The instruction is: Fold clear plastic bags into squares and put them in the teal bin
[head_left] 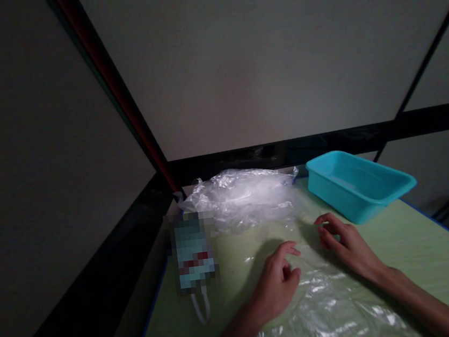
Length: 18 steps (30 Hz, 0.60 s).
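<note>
My left hand (278, 281) is just above the table, its fingers bent forward and the thumb apart, with nothing in it. To its right, my right hand (348, 241) is also open, fingers curved and a gap showing between thumb and forefinger. A clear plastic sheet or bag (325, 308) lies spread and wrinkled below and between the hands. Whether the fingertips touch it I cannot tell. Behind the hands lies a crumpled heap of clear plastic (243, 193).
A turquoise plastic basin (364, 204) stands at the table's back right, close to my right hand. At the left edge lies a blurred item (194, 253) with a white strap. Dark-trimmed wall panels (253, 62) rise behind the yellow-green table (235, 264).
</note>
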Tool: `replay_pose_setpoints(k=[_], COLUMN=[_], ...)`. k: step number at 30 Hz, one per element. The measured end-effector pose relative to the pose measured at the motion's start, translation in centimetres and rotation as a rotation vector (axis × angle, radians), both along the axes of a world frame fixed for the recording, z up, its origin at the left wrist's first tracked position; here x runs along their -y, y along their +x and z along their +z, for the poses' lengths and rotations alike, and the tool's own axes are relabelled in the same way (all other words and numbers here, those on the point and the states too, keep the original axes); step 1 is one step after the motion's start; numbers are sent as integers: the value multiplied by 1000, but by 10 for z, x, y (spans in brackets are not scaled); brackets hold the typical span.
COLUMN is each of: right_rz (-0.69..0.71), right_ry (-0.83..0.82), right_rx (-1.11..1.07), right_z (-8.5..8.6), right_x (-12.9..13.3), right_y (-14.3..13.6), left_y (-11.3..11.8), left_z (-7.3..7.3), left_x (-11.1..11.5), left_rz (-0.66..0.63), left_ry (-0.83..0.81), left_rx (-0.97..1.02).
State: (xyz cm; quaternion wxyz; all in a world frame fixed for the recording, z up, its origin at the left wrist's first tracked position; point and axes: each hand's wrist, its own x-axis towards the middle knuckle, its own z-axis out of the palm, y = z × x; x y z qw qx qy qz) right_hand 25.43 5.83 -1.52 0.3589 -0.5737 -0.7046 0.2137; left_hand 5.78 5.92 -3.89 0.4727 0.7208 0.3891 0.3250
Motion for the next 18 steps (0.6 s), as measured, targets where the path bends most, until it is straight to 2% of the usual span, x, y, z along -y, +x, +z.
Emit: replay_pose_setpoints(k=[8,12,18], right_rz=[320,377,413], right_ry=[21,28,56], right_rx=[253,344,447], right_z=[18,18,14], right_x=[-1,-1,-1], right_y=[15,16,17], left_y=[-8,-17,-22], left_z=[5,10,14], left_x=[1,5,11], left_rz=[6,-12,-44], left_ry=[60,195,371], left_rx=[-66,-237,-348])
